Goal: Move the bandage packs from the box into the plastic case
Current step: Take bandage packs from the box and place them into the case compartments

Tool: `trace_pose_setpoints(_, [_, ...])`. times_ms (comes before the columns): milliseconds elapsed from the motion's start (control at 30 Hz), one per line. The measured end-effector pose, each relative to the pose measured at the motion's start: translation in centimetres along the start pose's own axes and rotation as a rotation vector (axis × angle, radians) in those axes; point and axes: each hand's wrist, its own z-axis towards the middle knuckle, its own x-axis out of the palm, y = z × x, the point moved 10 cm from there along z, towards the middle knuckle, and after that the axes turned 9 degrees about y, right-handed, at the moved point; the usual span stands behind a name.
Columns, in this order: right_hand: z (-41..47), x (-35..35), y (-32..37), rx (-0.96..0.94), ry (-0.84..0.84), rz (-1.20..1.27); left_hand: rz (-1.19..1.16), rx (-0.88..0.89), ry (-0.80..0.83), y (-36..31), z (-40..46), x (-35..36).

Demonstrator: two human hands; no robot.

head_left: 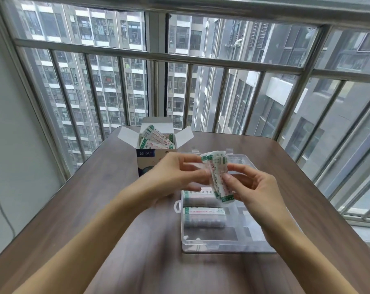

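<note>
Up over the clear plastic case, both hands meet around a small bundle of bandage packs. The left hand pinches the bundle's upper part with curled fingers, and the right hand grips its lower edge. How many packs the bundle holds is blurred. Two packs lie in the case; several more stand in the one open box on the table.
</note>
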Motion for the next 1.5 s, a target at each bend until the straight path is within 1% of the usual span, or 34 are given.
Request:
trace_pose_setpoints(67, [0.2, -0.1, 1.0, -0.057, 0.031, -0.109, -0.003, -0.038, 0.044, -0.4, -0.3, -0.2])
trace_pose_setpoints(133, [0.5, 0.6, 1.7, -0.100, 0.122, -0.320, 0.180, -0.096, 0.070, -0.6, -0.7, -0.9])
trace_pose_setpoints(200, [0.7, 1.6, 1.6, -0.101, 0.214, -0.535, 0.398, -0.126, 0.092, -0.4, -1.0, -1.6])
trace_pose_setpoints(233, [0.9, 2.0, 1.5, -0.100, 0.246, -0.628, 0.469, -0.131, 0.101, -0.2, -1.1, -1.8])
trace_pose_setpoints(333, [1.7, 3.5, 1.0, -0.085, 0.349, -0.892, 0.560, -0.134, 0.093, 0.7, -0.8, -2.0])
trace_pose_setpoints(367, [1.9, 4.1, 0.7, -0.062, 0.399, -0.940, 0.591, -0.138, 0.081, 1.0, -0.7, -2.1])
trace_pose_setpoints(467, [2.1, 5.2, -0.6, 0.008, 0.517, -0.976, 0.699, -0.146, 0.065, 1.6, -0.4, -2.3])
trace_pose_setpoints(533, [2.3, 5.3, -0.9, 0.032, 0.530, -1.005, 0.761, -0.137, 0.075, 1.5, -0.4, -2.0])
trace_pose_setpoints(633, [2.4, 4.9, -1.2, 0.069, 0.515, -0.980, 0.850, -0.125, 0.129, 1.4, -0.5, -0.8])
trace_pose_setpoints(733, [2.2, 4.9, -1.1, 0.055, 0.499, -1.010, 0.922, -0.119, 0.196, 1.7, -0.4, 0.7])
trace_pose_setpoints(800, [1.9, 5.2, -0.7, 0.015, 0.485, -1.104, 0.989, -0.120, 0.204, 2.0, -0.2, 1.2])
trace_pose_setpoints(867, [1.4, 5.7, 0.0, -0.053, 0.476, -1.245, 1.056, -0.123, 0.165, 1.9, -0.1, 1.1])
trace_pose_setpoints(933, [1.1, 6.4, 1.0, -0.148, 0.467, -1.399, 1.098, -0.122, 0.143, 1.8, 0.0, 1.0])
trace_pose_setpoints(1000, [0.9, 6.8, 1.5, -0.195, 0.480, -1.502, 1.123, -0.110, 0.137, 1.7, 0.0, 1.0])
trace_pose_setpoints(1033, [1.0, 6.8, 1.4, -0.183, 0.494, -1.527, 1.136, -0.100, 0.137, 1.8, 0.1, 1.0])
trace_pose_setpoints(1100, [1.5, 6.3, 0.6, -0.091, 0.555, -1.518, 1.156, -0.083, 0.137, 1.9, 0.3, 1.0])
trace_pose_setpoints(1167, [1.9, 5.9, -0.5, 0.026, 0.646, -1.444, 1.113, -0.078, 0.150, 2.1, 0.3, 0.8])
trace_pose_setpoints(1233, [2.2, 5.6, -1.1, 0.102, 0.690, -1.357, 1.045, -0.062, 0.171, 2.1, 0.4, 0.9])
trace_pose_setpoints(1300, [2.4, 5.5, -1.1, 0.131, 0.684, -1.308, 1.011, -0.053, 0.199, 2.0, 0.3, 1.0])
trace_pose_setpoints(1400, [2.5, 5.5, -1.3, 0.172, 0.680, -1.286, 0.976, -0.102, 0.269, 2.3, -0.3, 1.2])
trace_pose_setpoints(1500, [2.7, 4.4, -1.1, 0.260, 0.635, -1.323, 1.016, -0.114, 0.279, 2.2, -0.5, 1.3])
